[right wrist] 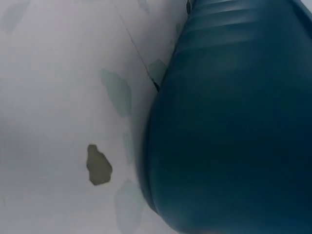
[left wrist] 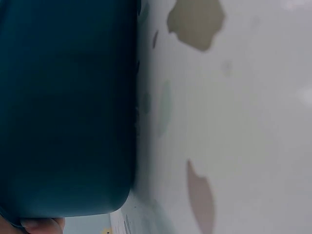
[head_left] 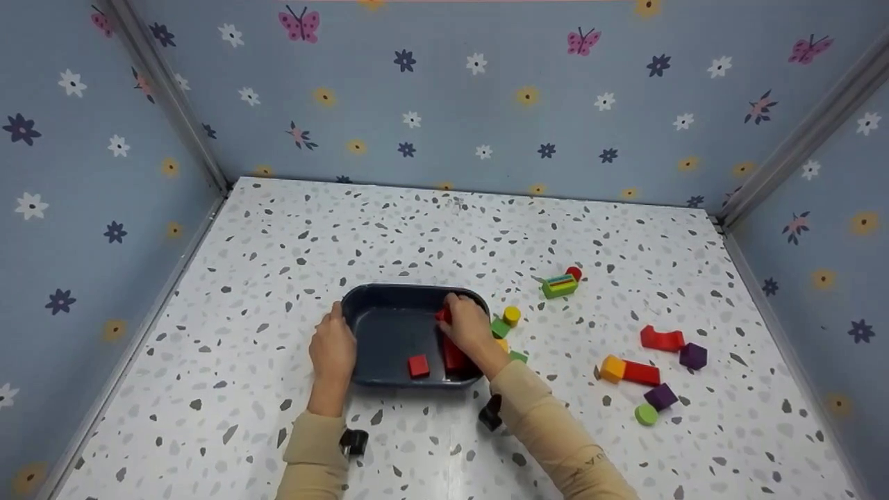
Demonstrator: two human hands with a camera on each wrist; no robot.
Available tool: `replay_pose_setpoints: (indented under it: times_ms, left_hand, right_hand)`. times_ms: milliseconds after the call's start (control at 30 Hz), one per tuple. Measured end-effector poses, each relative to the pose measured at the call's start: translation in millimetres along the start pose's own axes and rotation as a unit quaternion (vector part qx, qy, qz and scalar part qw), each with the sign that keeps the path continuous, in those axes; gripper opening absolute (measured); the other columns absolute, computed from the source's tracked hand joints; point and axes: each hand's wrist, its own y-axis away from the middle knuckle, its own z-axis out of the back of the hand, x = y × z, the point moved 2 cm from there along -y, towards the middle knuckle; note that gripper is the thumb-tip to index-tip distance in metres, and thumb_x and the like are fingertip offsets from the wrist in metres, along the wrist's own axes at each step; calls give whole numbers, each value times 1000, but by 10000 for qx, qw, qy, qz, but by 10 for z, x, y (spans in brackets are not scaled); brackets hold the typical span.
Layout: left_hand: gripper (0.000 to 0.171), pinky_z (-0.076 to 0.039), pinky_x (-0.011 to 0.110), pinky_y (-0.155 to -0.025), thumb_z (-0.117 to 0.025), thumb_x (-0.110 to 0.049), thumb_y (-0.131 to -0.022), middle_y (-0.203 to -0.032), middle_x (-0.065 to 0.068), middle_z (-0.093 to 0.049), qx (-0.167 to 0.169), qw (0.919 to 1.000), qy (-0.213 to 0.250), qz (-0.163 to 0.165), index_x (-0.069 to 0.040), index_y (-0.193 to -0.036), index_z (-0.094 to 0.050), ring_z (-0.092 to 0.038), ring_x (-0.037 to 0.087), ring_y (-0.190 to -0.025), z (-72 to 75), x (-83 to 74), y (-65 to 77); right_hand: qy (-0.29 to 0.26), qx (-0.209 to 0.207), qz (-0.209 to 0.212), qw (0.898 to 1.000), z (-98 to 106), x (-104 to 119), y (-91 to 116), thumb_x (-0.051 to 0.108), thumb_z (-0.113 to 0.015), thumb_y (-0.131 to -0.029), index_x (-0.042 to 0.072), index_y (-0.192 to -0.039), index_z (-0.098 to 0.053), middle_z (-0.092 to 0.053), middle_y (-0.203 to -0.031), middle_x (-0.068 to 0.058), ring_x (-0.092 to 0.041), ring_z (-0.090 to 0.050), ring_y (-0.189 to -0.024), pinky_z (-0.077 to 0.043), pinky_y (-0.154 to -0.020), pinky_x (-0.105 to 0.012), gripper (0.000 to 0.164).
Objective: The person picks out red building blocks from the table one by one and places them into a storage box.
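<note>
A dark blue plastic tub (head_left: 389,333) sits on the speckled tabletop. My left hand (head_left: 333,347) grips its left rim; in the left wrist view, fingertips (left wrist: 44,226) show at the rim beside the tub's outer wall (left wrist: 68,107). Inside the tub's right end, my right hand (head_left: 469,326) holds a red block (head_left: 443,315), partly hidden by the fingers. Below that hand a longer red block (head_left: 455,357) lies along the right wall. A small red cube (head_left: 419,366) rests near the front wall. The right wrist view shows only the tub's outside (right wrist: 234,122) and tabletop.
Just right of the tub are a yellow cylinder (head_left: 512,316) and green blocks (head_left: 500,328), partly behind my wrist. Farther back lies a light green block (head_left: 560,286) beside a red round piece (head_left: 574,273). Red, orange, purple (head_left: 693,356) and green blocks lie at the right.
</note>
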Motion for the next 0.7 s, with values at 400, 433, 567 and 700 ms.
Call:
replay_pose_setpoints:
  times_ms: [400, 433, 567, 700]
  left_hand:
    - [28, -44, 51, -52, -47, 2, -86, -81, 26, -58, 42, 10000, -33, 5, 8, -112, -53, -57, 45, -65, 8, -2, 5]
    - [28, -44, 51, -52, -47, 3, -86, -81, 26, -58, 35, 10000, -28, 2, 8, -112, -53, -57, 45, -65, 7, -1, 6]
    - [28, -43, 51, -51, -47, 4, -85, -81, 26, -58, -40, 10000, 41, -35, 9, -112, -53, -57, 45, -64, 2, 2, 7]
    - [27, -43, 51, -49, -46, 6, -84, -79, 26, -57, -235, 9995, 97, -195, 10, -110, -53, -56, 45, -61, 11, -8, 11]
  right_hand:
    - [59, 597, -457, 9972, -21, 22, -32, 21, -72, -73, 4, -87, -54, -57, -78, -11, -28, -59, -71, -47, -60, -40, 28]
    - [83, 622, -471, 9969, -27, 22, -36, 21, -72, -72, 4, -86, -54, -57, -78, -12, -28, -59, -71, -47, -60, -40, 28]
    - [133, 664, -532, 9963, -36, 20, -52, 21, -74, -70, 5, -81, -54, -57, -76, -11, -28, -59, -71, -47, -61, -40, 28]
    - [229, 663, -548, 9960, -35, 26, -65, 21, -75, -69, 5, -79, -54, -58, -76, -12, -29, -60, -71, -48, -61, -40, 28]
